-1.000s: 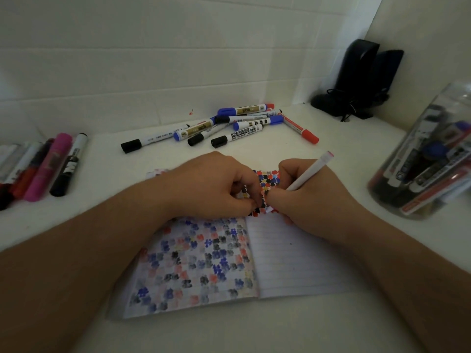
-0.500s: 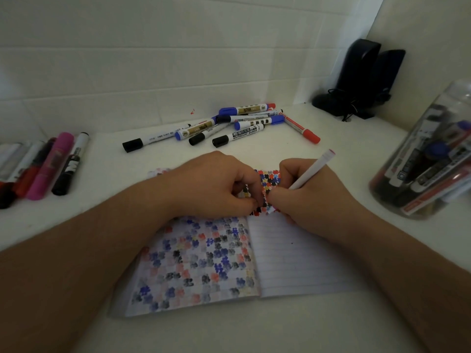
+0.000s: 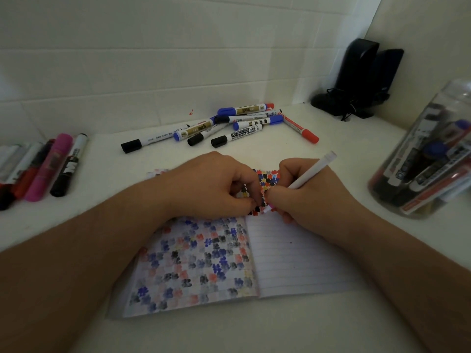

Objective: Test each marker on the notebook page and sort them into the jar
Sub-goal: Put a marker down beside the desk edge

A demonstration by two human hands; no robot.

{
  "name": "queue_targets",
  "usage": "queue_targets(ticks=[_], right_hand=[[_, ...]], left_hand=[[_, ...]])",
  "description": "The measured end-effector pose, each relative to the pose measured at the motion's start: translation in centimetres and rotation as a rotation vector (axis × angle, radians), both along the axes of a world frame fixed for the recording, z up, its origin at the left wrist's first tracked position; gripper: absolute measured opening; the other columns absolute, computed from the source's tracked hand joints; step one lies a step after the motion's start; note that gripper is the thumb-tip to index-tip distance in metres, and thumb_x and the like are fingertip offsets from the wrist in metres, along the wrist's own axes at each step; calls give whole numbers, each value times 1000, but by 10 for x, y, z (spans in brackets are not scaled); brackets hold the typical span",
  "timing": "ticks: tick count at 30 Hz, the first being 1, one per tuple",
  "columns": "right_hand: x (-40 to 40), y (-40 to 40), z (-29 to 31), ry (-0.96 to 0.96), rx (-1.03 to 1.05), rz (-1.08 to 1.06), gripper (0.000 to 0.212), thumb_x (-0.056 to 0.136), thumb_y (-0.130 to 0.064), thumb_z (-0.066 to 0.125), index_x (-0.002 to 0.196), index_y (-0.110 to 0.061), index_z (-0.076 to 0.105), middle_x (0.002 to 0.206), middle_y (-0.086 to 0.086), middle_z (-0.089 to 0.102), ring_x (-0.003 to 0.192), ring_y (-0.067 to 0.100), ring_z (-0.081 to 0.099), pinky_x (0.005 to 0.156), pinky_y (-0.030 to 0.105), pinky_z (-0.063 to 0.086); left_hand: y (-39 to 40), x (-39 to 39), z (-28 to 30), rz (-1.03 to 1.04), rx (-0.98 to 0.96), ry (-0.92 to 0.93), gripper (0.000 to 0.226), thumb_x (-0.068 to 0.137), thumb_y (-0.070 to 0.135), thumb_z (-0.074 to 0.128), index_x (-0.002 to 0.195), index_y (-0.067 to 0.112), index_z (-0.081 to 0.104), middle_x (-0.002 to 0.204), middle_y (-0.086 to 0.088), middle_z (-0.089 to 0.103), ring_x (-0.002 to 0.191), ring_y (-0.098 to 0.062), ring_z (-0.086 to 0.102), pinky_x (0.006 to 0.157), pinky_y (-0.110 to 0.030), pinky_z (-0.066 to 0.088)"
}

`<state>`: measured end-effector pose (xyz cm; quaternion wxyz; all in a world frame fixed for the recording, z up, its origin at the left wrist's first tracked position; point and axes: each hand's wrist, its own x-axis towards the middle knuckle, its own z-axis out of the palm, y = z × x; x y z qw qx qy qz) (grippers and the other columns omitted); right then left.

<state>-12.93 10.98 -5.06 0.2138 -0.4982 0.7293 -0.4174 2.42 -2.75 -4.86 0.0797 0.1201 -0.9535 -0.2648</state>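
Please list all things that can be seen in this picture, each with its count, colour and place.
open lined notebook: one, white pages with red, blue and black blots, table centre
slim white marker: one, pink tip, in right hand
loose whiteboard markers: about eight, black, blue and red caps, by back wall
thick markers: several, pink, red, black, far left
clear plastic jar: one, tilted, holds markers, right
black speakers: two, back right corner
white table: one
left hand: on notebook
right hand: writing
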Motion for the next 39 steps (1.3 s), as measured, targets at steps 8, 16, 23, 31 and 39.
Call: queue_targets(ticks=[8,16,23,31,39], right_hand=[[-2,-1,-2,-6,-13,-25,23,85,-5,70,71,1,52,60,23,61,43,15,57,42,16,43],[-9,0,8,-244,-153,-11,23,89,-9,71,72,-6,55,55,8,57,46,15,50,45,22,43],[-4,4,20,-706,-289,34,20,79,-25,71,77,-10,58,66,7,66,54,17,56,46,23,48],[-5,2,13,-617,-261,47,19,76,-29,74,70,-16,62,67,8,67,56,18,59,50,26,50],[-8,1,5,-436,-281,69,24,80,-30,76,79,-11,61,69,16,66,58,24,62,51,28,51]], left_hand=[[2,3,1,11,7,-22,11,91,33,70,96,43,73,64,21,57,57,-2,51,59,-21,40],[2,11,15,137,208,64,23,108,18,42,123,35,40,107,21,70,99,0,65,84,-26,55],[10,9,19,90,209,54,3,103,27,53,105,29,50,101,24,74,88,-1,69,79,-28,59],[11,7,16,75,175,66,3,102,32,54,103,35,53,101,26,72,95,1,69,86,-32,59],[13,7,13,106,62,93,7,100,42,55,104,38,52,95,21,69,89,8,65,76,-18,56]])
